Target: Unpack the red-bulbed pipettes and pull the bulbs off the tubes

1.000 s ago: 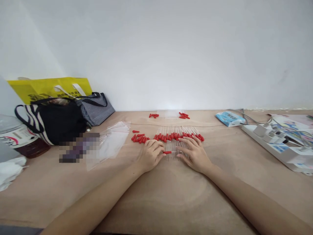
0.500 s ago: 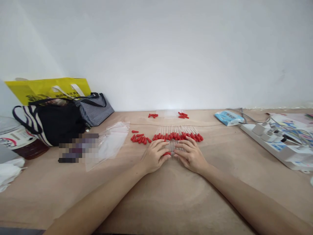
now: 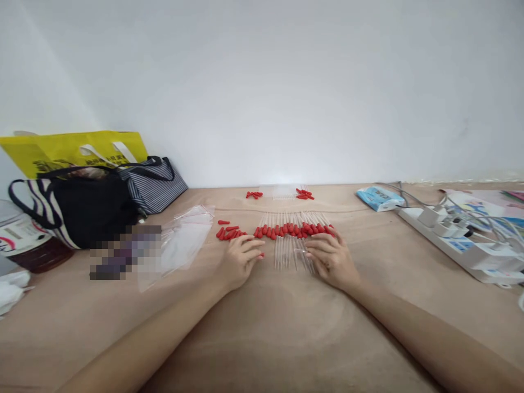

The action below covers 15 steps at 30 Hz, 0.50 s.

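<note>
Red bulb (image 3: 262, 255) in left fingers (image 3: 251, 253), tube (image 3: 299, 250) in right fingers (image 3: 323, 246)

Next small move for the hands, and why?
I'd bring the left hand's red bulb toward the clear tube at the right hand's fingertips and line up their ends. Bulb and tube are apart, with the tube lying roughly crosswise toward the bulb, and the row of droppers just beyond appears to have matching bulbs on tubes.

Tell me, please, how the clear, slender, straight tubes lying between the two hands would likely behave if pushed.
The clear, slender tubes look stiff, since none visibly bends. Being so thin, they are probably light. Lying loose side by side, they might slide or roll.
</note>
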### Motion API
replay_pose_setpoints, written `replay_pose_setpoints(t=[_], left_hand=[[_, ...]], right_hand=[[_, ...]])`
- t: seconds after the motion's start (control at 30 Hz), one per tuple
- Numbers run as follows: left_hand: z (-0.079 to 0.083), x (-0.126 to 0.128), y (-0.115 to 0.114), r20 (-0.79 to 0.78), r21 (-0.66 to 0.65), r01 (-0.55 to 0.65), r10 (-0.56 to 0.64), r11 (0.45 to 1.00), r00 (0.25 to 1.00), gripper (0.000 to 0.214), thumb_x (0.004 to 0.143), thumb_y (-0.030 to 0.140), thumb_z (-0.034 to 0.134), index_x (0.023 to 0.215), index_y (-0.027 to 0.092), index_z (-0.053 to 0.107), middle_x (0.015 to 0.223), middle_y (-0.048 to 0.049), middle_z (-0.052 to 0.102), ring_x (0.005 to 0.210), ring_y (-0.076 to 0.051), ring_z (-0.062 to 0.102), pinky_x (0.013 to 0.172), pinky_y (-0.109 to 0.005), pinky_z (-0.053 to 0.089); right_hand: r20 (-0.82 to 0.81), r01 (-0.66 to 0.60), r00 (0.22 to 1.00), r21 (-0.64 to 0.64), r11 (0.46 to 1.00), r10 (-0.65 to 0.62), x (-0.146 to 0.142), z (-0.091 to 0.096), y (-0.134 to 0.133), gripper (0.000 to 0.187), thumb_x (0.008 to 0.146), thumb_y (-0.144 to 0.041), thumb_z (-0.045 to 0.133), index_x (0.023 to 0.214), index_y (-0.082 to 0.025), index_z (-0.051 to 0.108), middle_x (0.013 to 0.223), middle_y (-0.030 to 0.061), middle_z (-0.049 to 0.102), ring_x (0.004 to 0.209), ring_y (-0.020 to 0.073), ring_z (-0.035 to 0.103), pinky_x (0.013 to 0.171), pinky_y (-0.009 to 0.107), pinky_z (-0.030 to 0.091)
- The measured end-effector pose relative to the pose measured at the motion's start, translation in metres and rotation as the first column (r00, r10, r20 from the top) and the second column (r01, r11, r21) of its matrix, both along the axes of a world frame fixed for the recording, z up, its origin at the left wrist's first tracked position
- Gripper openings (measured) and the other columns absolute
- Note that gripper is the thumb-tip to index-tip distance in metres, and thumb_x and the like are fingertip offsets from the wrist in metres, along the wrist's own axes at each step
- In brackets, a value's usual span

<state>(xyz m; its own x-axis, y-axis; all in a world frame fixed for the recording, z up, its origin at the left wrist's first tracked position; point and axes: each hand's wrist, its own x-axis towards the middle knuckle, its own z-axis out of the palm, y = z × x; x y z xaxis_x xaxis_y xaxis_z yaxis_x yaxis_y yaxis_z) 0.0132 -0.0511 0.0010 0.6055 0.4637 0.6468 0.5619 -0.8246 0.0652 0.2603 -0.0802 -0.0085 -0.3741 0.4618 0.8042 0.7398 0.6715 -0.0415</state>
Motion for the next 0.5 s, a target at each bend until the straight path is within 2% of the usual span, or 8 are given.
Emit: replay_pose_setpoints(t=[0.1,0.2,0.37,0.43,0.5], left_hand=[[0.000,-0.013,0.001,0.073,-0.023,-0.060,0.061,0.998,0.995,0.017,0.085,0.022,0.045,0.088,0.019,0.061,0.083,-0.0050,0.057,0.078,-0.016,0.050,0.070,-0.030,0.044],[-0.002,-0.019,0.007,0.191,-0.089,-0.165,0.180,0.982,0.965,0.021,0.085,0.024,0.043,0.097,0.017,0.059,0.079,-0.0041,0.048,0.071,-0.014,0.050,0.063,-0.025,0.046],[0.002,-0.033,0.027,0.292,-0.202,-0.410,0.455,0.889,0.841,0.027,0.082,0.020,0.040,0.103,0.014,0.056,0.087,-0.0070,0.049,0.081,-0.018,0.052,0.071,-0.031,0.046],[0.005,-0.041,0.034,0.298,-0.261,-0.459,0.523,0.849,0.798,0.027,0.079,0.018,0.041,0.102,0.014,0.055,0.085,-0.0063,0.050,0.076,-0.017,0.053,0.070,-0.031,0.047],[0.007,-0.045,0.039,0.320,-0.339,-0.461,0.561,0.820,0.764,0.026,0.076,0.019,0.045,0.100,0.014,0.054,0.082,-0.0048,0.052,0.067,-0.014,0.053,0.064,-0.028,0.047]], right_hand=[[0.008,0.101,0.995,-0.059,0.993,-0.101,0.004,-0.002,0.003,0.018,0.083,-0.027,0.048,0.081,-0.023,0.065,0.077,0.0007,0.065,0.075,0.0143,0.055,0.078,0.034,0.036],[-0.015,0.186,0.981,-0.159,0.970,-0.191,0.005,-0.006,0.005,0.023,0.085,-0.029,0.043,0.086,-0.021,0.065,0.071,0.0019,0.063,0.065,0.0125,0.055,0.064,0.028,0.035],[-0.081,0.213,0.965,-0.324,0.922,-0.251,0.011,-0.005,0.007,0.024,0.080,-0.022,0.041,0.092,-0.018,0.061,0.075,0.0023,0.064,0.064,0.0127,0.057,0.064,0.027,0.036],[-0.060,0.248,0.956,-0.360,0.899,-0.288,0.014,-0.004,0.006,0.022,0.077,-0.020,0.041,0.086,-0.018,0.061,0.069,0.0012,0.063,0.059,0.0125,0.055,0.063,0.027,0.035],[-0.024,0.289,0.946,-0.380,0.879,-0.322,0.015,-0.003,0.006,0.019,0.074,-0.018,0.041,0.080,-0.018,0.059,0.068,0.0015,0.062,0.058,0.0129,0.055,0.063,0.027,0.035]])
